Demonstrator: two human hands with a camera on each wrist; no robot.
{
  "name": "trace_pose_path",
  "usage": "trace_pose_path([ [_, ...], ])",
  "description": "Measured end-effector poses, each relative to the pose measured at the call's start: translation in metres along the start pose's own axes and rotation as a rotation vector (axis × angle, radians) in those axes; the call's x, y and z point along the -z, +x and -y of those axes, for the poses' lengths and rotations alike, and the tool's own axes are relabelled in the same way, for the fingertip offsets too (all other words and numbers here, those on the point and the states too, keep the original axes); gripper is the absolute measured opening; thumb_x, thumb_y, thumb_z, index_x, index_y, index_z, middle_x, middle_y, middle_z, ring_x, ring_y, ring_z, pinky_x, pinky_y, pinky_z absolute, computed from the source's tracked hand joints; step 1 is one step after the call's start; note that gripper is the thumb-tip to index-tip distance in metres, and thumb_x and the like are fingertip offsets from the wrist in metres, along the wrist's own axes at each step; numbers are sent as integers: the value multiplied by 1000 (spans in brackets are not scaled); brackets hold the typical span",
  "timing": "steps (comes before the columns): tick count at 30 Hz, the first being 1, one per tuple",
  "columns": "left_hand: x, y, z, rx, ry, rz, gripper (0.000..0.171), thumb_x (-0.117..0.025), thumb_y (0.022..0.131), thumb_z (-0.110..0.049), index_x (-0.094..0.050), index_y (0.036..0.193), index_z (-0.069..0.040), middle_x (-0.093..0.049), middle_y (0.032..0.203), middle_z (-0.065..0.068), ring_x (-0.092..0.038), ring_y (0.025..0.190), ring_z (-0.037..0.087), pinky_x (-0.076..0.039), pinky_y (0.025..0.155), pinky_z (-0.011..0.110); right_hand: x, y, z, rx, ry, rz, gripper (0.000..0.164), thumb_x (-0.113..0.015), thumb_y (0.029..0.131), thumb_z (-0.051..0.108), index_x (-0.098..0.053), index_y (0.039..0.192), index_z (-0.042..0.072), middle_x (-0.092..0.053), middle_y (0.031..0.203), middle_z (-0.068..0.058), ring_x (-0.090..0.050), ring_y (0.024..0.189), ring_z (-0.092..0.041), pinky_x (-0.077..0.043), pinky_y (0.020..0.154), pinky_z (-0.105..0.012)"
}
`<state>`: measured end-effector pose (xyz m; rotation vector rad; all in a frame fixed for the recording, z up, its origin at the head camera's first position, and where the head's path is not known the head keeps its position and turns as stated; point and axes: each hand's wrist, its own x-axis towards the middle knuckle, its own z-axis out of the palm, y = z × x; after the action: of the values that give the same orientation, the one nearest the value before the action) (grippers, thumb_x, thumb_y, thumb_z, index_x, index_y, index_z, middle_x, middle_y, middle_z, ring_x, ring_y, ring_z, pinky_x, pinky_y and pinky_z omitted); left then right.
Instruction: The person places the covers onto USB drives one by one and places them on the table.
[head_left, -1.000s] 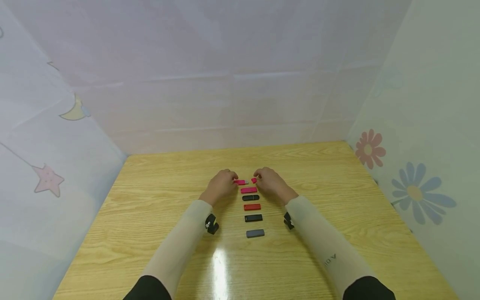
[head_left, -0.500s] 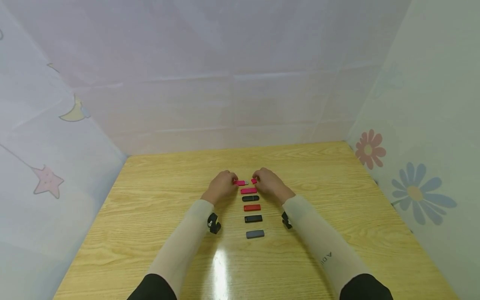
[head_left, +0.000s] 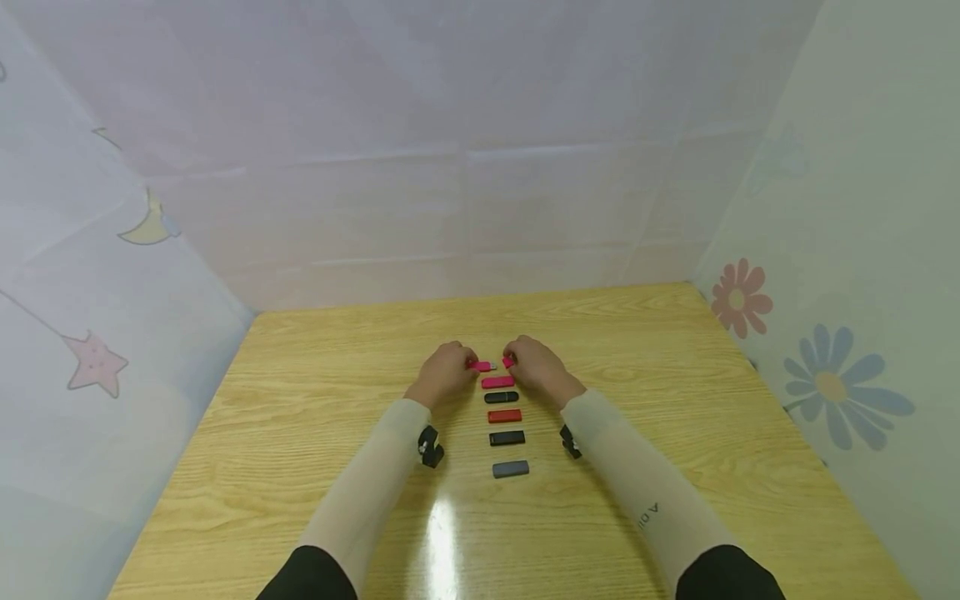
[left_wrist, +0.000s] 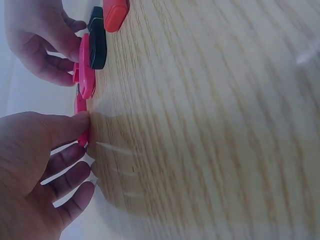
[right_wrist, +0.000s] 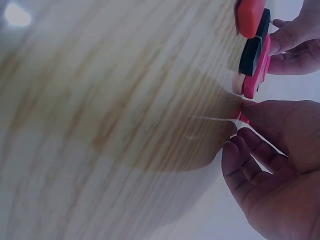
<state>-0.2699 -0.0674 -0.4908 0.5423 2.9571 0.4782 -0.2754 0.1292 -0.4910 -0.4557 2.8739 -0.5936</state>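
Observation:
In the head view my left hand (head_left: 446,371) pinches a pink USB stick (head_left: 482,367) by its rear end. The bare metal plug points right. Opposite it, my right hand (head_left: 542,367) pinches a small pink cap (head_left: 508,362), a short gap away from the plug. The left wrist view has thumb and index finger on the pink stick (left_wrist: 80,107), with the other fingers loosely bent. In the right wrist view the cap (right_wrist: 243,117) is mostly hidden by the thumb. Just nearer lies another pink USB stick (head_left: 498,382), closed and untouched.
Down the wooden table (head_left: 322,375), nearer me, lie a black USB stick (head_left: 501,397), a red one (head_left: 504,416), another black one (head_left: 507,437) and a grey one (head_left: 511,469). A pale wall covering (head_left: 465,208) rises behind the table's far edge.
My right hand has shifted slightly left with the cap, so the gap to the plug is a little smaller. The left hand has barely moved, and the row of sticks lies as before.

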Motion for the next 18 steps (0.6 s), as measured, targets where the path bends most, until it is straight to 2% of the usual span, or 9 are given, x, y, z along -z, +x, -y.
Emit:
trace_pose_path([
  [7, 0, -1, -2, 16, -1, 3, 20, -68, 99, -21, -76, 113, -9, -69, 105, 6, -62, 98, 21, -54, 90, 36, -1, -1, 3, 1, -11, -14, 18, -61, 99, 10, -71, 115, 6, -61, 110, -9, -55, 93, -23, -52, 88, -39],
  [12, 1, -1, -1, 12, -7, 0, 19, -69, 98, -21, -76, 112, -8, -69, 104, 5, -63, 97, 21, -54, 90, 36, 0, -2, 3, 0, -15, -13, 14, -61, 100, 12, -70, 110, 7, -59, 105, -8, -53, 89, -22, -50, 82, -37],
  [18, 2, 0, 0, 46, -68, 16, 20, -68, 99, -24, -75, 109, -8, -71, 102, 4, -63, 94, 19, -54, 86, 36, 2, -2, 1, 1, 10, -26, 14, -60, 101, 13, -69, 109, 6, -64, 108, -10, -59, 96, -24, -52, 88, -41],
])
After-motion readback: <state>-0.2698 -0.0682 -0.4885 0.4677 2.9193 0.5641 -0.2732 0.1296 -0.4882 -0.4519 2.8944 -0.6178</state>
